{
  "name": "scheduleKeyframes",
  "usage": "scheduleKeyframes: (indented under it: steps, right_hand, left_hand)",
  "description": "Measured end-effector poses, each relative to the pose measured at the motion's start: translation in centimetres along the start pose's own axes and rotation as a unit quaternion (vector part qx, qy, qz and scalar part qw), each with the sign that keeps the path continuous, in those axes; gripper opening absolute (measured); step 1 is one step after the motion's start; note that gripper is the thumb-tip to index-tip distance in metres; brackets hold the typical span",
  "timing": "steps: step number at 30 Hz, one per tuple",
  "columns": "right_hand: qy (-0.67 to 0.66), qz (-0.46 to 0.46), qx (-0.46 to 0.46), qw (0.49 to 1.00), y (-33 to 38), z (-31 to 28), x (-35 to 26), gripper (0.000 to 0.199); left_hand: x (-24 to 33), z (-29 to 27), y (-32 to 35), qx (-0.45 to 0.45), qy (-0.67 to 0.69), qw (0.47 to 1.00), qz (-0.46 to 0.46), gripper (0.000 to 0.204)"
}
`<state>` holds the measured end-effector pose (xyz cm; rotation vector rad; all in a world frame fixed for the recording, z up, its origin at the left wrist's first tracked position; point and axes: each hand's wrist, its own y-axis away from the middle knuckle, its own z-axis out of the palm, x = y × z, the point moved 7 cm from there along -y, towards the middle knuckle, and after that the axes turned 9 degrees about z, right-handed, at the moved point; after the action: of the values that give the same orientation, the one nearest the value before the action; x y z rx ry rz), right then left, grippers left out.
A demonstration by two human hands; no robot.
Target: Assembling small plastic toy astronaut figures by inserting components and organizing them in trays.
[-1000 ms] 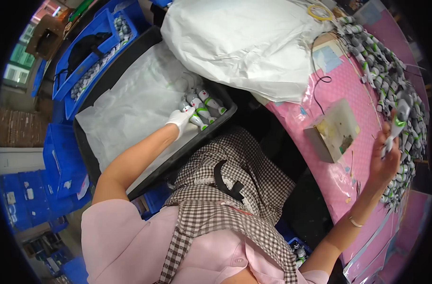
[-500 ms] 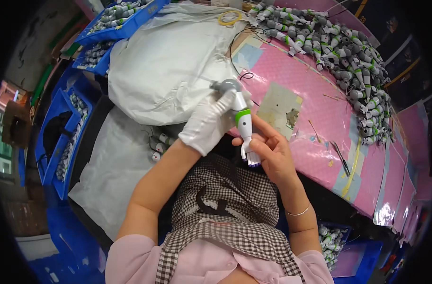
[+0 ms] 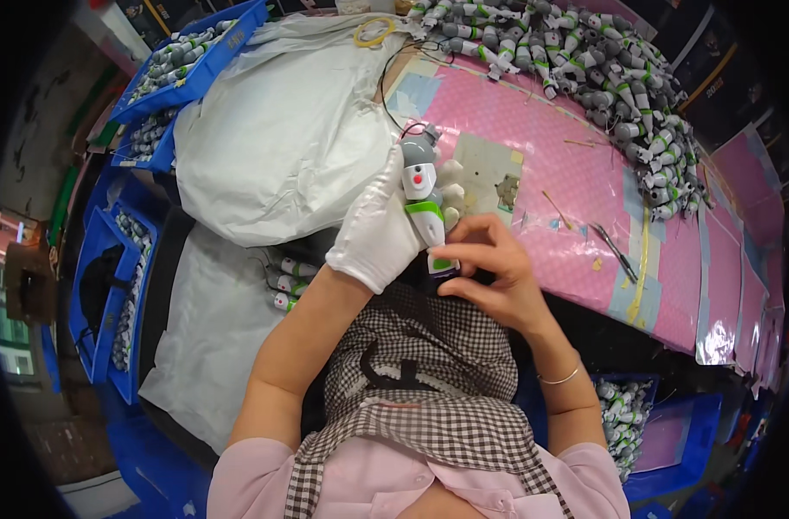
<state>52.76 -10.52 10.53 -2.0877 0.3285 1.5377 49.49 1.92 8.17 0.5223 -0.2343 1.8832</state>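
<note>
My left hand (image 3: 381, 221), in a white glove, is closed round a toy arm (image 3: 418, 180) held over my lap. The toy has a grey rounded top, a white section with a red dot, a green band and a white lower part. Gloved fingertips show on its far side. My bare right hand (image 3: 498, 264) is at the lower end, index finger and thumb bent about the dark-tipped toy hand (image 3: 442, 264). Part of that end is hidden by the fingers.
A big heap of similar toy arms (image 3: 576, 60) lies at the far right of the pink-covered table (image 3: 576, 190). On it are tweezers (image 3: 615, 251) and a swab-like stick (image 3: 557, 210). A white-wrapped bundle (image 3: 265, 138) and blue bins (image 3: 208, 69) are at left.
The toy arm has turned, and its red-dotted face now shows. My right fingers have shifted at its lower end. The whole view has moved slightly.
</note>
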Motion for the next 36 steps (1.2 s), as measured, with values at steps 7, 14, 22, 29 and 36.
scheduleKeyframes:
  steps: [7,14,22,29,36]
  right_hand:
    - [-0.204,0.232,0.148,0.939,-1.8,-7.5,4.0,0.030]
    - [-0.418,0.236,0.171,0.860,-1.5,-9.0,7.3,0.037]
    - [0.187,0.174,0.301,0.919,1.8,-17.0,8.5,0.024]
    - [0.447,0.132,0.312,0.828,0.0,-13.8,6.0,0.012]
    - [0.027,0.028,0.315,0.948,0.4,-4.6,2.6,0.011]
  left_hand:
    - [-3.1,0.7,1.0,-0.010,-0.015,0.995,-0.097,0.047]
    - [-5.6,-0.1,3.7,-0.001,-0.056,0.985,-0.166,0.037]
    - [2.4,1.0,1.2,0.024,-0.128,0.964,0.233,0.029]
    - [-3.4,-1.4,-0.7,0.072,-0.088,0.964,0.241,0.023]
    - [-3.3,-1.7,0.3,0.117,-0.106,0.944,0.290,0.025]
